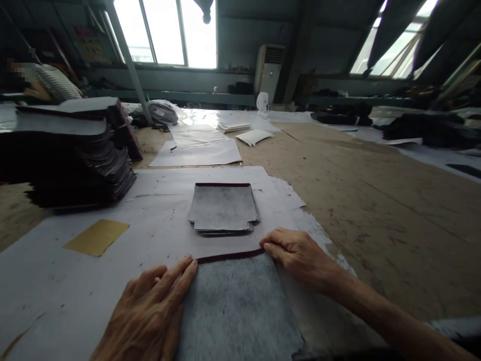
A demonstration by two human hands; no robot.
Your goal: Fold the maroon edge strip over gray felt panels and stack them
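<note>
In front of me lies a grey fabric piece (236,306) with a dark maroon strip folded along its far edge. My left hand (154,306) rests flat with outstretched fingers, the fingertips pressing on the strip's left end. At the right end, my right hand (295,253) pinches the corner between thumb and fingers. Just beyond sits a small stack of similar grey pieces (223,205), the top one with a maroon far edge. Both hands are on a white paper sheet (150,240) that covers this part of the table.
A tall pile of dark fabric pieces (75,160) stands at the left, near a tan sandpaper-like sheet (97,237). Farther back are white papers (199,153), a small white fan (262,103) and dark cloth bundles (428,130). Another person (56,82) is at the far left.
</note>
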